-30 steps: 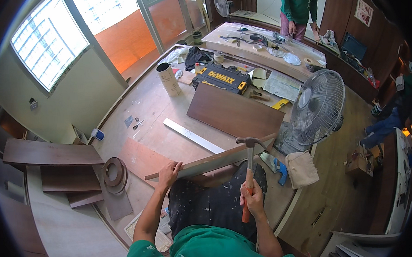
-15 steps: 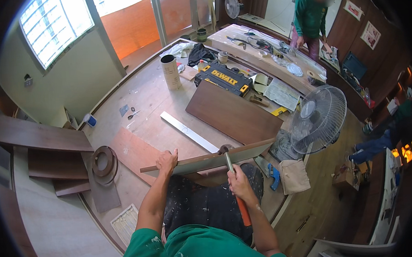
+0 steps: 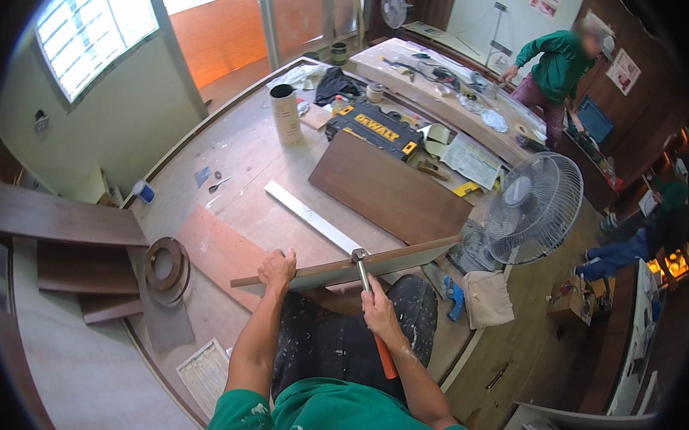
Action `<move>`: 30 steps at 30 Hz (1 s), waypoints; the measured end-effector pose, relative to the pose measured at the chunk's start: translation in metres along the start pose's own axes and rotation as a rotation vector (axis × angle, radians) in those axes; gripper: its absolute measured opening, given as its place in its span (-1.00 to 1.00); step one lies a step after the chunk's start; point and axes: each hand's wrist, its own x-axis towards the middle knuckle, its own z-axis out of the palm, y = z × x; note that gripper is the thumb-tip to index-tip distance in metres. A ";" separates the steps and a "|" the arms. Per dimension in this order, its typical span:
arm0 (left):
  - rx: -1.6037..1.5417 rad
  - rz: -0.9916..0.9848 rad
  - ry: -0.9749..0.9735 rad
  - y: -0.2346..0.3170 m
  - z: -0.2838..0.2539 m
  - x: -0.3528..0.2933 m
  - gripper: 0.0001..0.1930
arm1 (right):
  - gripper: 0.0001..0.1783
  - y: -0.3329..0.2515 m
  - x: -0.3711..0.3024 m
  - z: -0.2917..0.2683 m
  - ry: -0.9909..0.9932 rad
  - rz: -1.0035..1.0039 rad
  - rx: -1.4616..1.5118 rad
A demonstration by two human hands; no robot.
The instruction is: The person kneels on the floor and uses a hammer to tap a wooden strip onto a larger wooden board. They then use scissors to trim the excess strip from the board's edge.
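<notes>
A long narrow wooden board (image 3: 418,258), brown along its upper edge and pale on its near side, stands on edge across the space before my knees. Near the board's left end, my left hand (image 3: 277,270) is closed over it, thumb sticking up. My right hand (image 3: 380,310) is wrapped round a hammer (image 3: 386,359) with a metal shaft and an orange grip end. The hammer's head is at the board's upper edge, right of the middle; whether it touches is hard to tell. Beyond lie a white strip (image 3: 307,214) and a wide dark brown panel (image 3: 390,188).
A standing fan (image 3: 533,207) is close on the right, beside a beige cloth bag (image 3: 487,298) and a blue-handled saw (image 3: 456,299). Behind the panel sits a black and yellow tool case (image 3: 374,129). Brown boards (image 3: 64,218) stack at left. A co-worker (image 3: 559,67) leans at the far right.
The hammer and my right hand have shifted left, bringing the hammer's head to the board's edge. My left hand keeps its hold. The far co-worker has moved right and leans over.
</notes>
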 end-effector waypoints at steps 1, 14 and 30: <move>0.006 0.005 -0.028 0.006 -0.002 -0.002 -0.42 | -0.43 -0.004 -0.002 -0.007 -0.003 0.060 0.062; 0.058 0.062 0.067 -0.004 0.022 0.006 -0.47 | -0.51 0.006 -0.035 -0.062 0.048 0.266 0.770; 0.113 0.136 0.134 -0.016 0.030 0.032 -0.27 | -0.66 0.017 -0.041 -0.058 0.086 0.210 1.097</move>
